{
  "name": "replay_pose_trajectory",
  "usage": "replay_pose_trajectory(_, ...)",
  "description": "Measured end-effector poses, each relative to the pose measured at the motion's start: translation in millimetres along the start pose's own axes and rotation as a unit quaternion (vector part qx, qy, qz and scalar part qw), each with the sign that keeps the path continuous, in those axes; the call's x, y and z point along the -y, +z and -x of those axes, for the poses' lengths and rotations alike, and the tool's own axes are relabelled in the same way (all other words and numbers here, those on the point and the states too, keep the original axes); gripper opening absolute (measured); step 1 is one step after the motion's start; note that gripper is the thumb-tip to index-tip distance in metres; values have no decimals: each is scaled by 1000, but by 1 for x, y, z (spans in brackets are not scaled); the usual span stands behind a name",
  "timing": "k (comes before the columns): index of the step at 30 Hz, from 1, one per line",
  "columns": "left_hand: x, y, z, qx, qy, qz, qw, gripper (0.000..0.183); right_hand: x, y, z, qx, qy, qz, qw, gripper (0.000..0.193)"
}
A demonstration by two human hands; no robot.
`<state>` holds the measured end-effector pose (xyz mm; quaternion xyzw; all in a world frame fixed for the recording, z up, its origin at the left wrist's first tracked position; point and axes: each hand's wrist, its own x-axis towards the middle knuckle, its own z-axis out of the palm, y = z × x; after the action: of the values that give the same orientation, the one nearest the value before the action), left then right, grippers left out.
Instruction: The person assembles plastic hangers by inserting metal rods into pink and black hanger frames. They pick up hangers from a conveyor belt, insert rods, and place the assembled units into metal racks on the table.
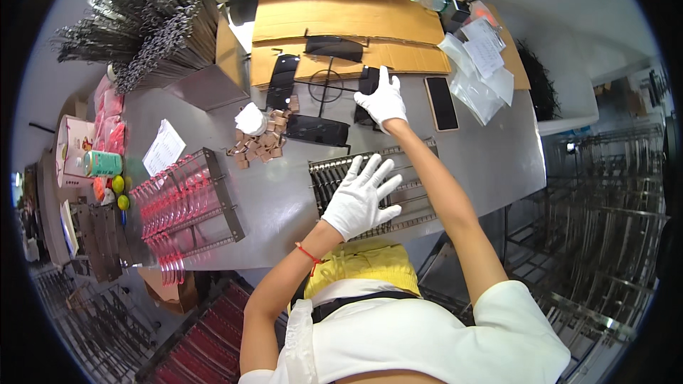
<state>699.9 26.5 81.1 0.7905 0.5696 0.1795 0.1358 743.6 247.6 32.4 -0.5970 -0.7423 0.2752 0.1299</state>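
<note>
My right hand, in a white glove, reaches over the table with fingers apart, touching or just beside a dark glossy panel. That panel is at the right of a black wire stand with a ring. Around the stand are other dark panels: one at the far side, one at the left and one at the near side. My left hand, also gloved, is spread open over a metal rack with dark slender pieces in its left part. Nothing shows in its fingers.
Small brown blocks and a crumpled white cloth lie left of the stand. A rack of clear red-edged pieces stands farther left. Cardboard, a phone, plastic bags and a bottle lie beyond. Wire hooks fill the back left.
</note>
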Motion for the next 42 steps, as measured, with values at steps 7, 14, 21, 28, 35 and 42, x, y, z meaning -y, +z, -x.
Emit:
replay_pose_trajectory(7, 14, -57, 46, -229, -180, 19, 956, 44, 9, 61, -9, -127, 108, -107, 980, 87)
replay_pose_trajectory(14, 76, -79, 98, -496, -331, 295, 746, 46, 59, -45, 4, -284, -33, -343, 895, 74)
replay_pose_trajectory(21, 31, -106, -19, -478, -4, 618, 624, 83, 110, -118, 100, 152, -217, -62, 962, 47)
replay_pose_trajectory(28, -2, -116, -13, -403, -167, 789, 433, 55, -21, -120, 147, -85, -380, -35, 920, 60)
replay_pose_trajectory(35, 9, -107, 22, -321, -21, 873, 368, 58, -97, -71, 197, 295, -88, -141, 941, 57)
replay_pose_trajectory(42, 14, -97, 50, -242, -96, 873, 412, 64, -71, -72, 203, 188, -83, -7, 979, 58)
